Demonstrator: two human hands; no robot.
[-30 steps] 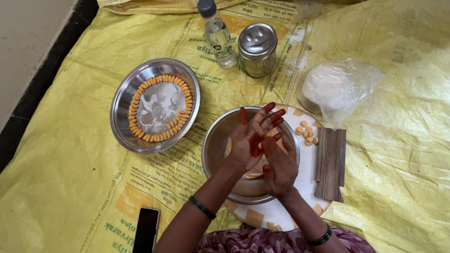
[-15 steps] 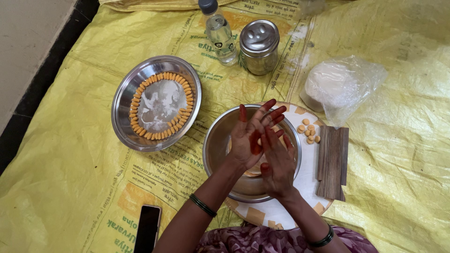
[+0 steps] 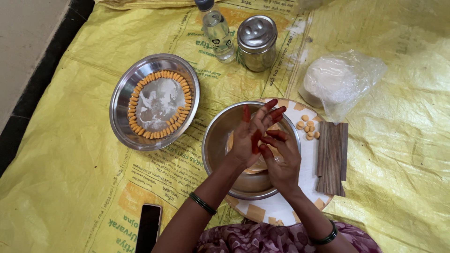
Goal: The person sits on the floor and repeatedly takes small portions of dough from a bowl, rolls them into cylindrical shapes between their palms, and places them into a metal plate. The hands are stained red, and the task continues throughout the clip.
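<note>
Head view: our left hand [image 3: 248, 138] and right hand [image 3: 280, 161] press together over the bowl [image 3: 220, 136]; shaped pieces [image 3: 140, 129] ring most of the plate [image 3: 122, 89], a few [image 3: 308, 127] lie loose.

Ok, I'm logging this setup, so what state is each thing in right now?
Left hand: open, palm against the right hand, over the bowl.
Right hand: open, fingers curled on the left palm.
Steel bowl: upright, orange dough inside.
Steel plate: flat, ringed with small orange pieces.
Bottle: upright, capped.
Steel jar: upright, lid on.
Plastic bag: holds white dough.
Phone: screen dark.
</note>
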